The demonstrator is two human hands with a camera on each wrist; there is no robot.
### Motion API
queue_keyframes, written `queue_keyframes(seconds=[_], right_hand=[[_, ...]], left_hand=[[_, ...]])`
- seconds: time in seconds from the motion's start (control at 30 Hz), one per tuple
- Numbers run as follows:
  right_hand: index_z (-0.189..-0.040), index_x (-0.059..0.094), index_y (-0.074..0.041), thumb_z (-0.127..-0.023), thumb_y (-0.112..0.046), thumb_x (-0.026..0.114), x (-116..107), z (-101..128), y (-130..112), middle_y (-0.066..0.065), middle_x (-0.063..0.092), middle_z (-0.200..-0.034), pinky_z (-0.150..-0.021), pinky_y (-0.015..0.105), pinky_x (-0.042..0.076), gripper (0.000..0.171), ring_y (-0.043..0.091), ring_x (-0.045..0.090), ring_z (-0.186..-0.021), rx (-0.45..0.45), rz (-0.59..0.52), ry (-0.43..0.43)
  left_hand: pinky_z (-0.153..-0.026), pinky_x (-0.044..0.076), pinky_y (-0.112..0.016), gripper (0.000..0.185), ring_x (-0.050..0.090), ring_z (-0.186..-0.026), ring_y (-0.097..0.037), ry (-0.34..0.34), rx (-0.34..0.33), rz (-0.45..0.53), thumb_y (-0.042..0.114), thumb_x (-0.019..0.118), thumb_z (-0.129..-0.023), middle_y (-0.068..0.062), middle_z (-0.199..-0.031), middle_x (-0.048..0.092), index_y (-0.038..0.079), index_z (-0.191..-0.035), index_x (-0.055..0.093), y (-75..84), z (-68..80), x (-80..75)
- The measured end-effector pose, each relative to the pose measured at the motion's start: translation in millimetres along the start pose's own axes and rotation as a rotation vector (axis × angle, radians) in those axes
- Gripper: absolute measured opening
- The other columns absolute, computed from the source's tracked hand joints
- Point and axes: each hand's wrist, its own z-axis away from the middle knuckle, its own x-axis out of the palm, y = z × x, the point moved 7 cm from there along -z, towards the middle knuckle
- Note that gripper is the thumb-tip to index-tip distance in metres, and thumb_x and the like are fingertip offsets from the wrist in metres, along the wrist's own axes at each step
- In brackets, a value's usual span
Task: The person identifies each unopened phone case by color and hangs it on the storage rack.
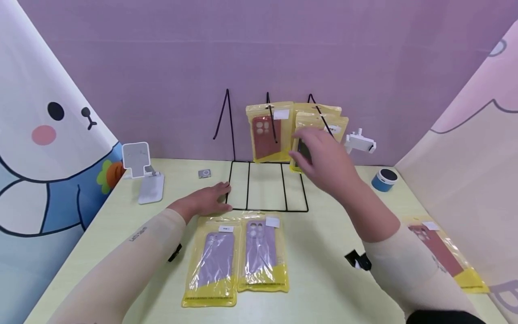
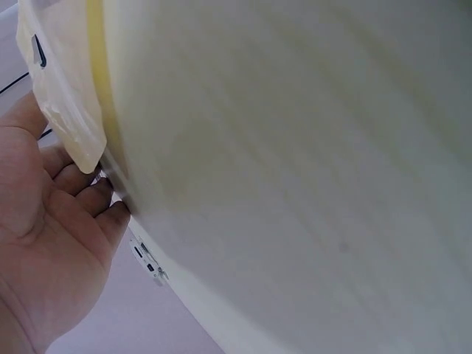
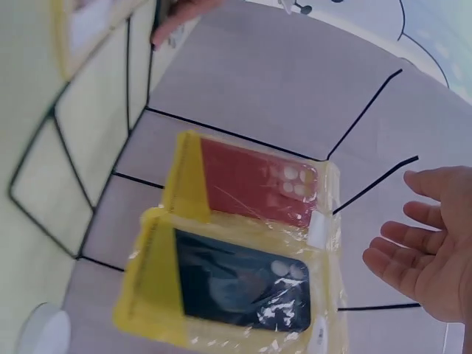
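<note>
left hand (image 1: 204, 200) flat, fingers straight, steadying the near-left corner of the wire rack (image 1: 267, 186) | step: likely stocking rack; next seems to need a pack picked up | right hand (image 1: 323, 157) open, empty, just near of dark case pack (image 1: 319, 135) leaning far right

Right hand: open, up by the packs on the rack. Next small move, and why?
Probably draw the right hand back toward the two purple case packs flat on the table. Its fingers are straight and hold nothing; the dark case pack already leans on the wire rack, whose left slot looks unfilled.
</note>
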Motion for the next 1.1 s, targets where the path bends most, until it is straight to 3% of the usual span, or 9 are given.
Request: queue_keyframes(seconds=[0.2,0.43,0.6,0.8,1.1], right_hand=[[-0.129,0.058,-0.01,-0.097,-0.038,0.061,9.4,39.0,19.1,0.009,0.06,-0.131,-0.101,0.052,0.047,0.043,0.031,0.053,-0.124,0.064,-0.015,-0.053],[-0.129,0.059,-0.009,-0.098,-0.039,0.058,16.3,78.9,63.7,0.013,0.063,-0.127,-0.087,0.053,0.052,0.043,0.031,0.061,-0.108,0.149,-0.028,-0.08],[-0.127,0.058,-0.006,-0.098,-0.038,0.058,14.6,105.5,109.7,0.018,0.064,-0.121,-0.078,0.055,0.052,0.043,0.036,0.065,-0.093,0.226,-0.019,-0.09],[-0.133,0.053,-0.004,-0.1,-0.045,0.052,7.8,137.2,173.3,0.025,0.058,-0.129,-0.079,0.061,0.048,0.053,0.043,0.066,-0.091,0.371,-0.017,-0.168],[-0.135,0.041,0.009,-0.1,-0.054,0.041,14.5,184.6,284.6,0.038,0.047,-0.128,-0.084,0.07,0.042,0.072,0.056,0.046,-0.112,0.604,0.03,-0.345]], left_hand=[[-0.122,0.016,-0.052,0.084,0.01,-0.152,-0.033,0.001,0.009,-0.013,0.054,0.057,-0.094,-0.012,-0.165,0.008,0.015,-0.158,0.018,-1.1,-0.6,1.2],[-0.122,0.016,-0.052,0.083,0.01,-0.152,-0.033,0.012,0.015,-0.021,0.053,0.057,-0.095,-0.012,-0.165,0.009,0.014,-0.158,0.02,-1.8,-0.3,-1.5],[-0.122,0.015,-0.052,0.083,0.009,-0.152,-0.033,0.013,0.019,-0.018,0.053,0.057,-0.095,-0.013,-0.165,0.008,0.014,-0.158,0.02,-2.1,1.5,-1.7],[-0.122,0.015,-0.053,0.083,0.009,-0.152,-0.034,0.014,0.015,-0.018,0.054,0.056,-0.095,-0.012,-0.165,0.008,0.014,-0.158,0.019,-4.0,1.7,-0.1],[-0.122,0.015,-0.053,0.082,0.009,-0.152,-0.034,0.012,0.019,-0.013,0.052,0.056,-0.096,-0.013,-0.165,0.008,0.013,-0.157,0.02,-3.1,3.4,0.0]])
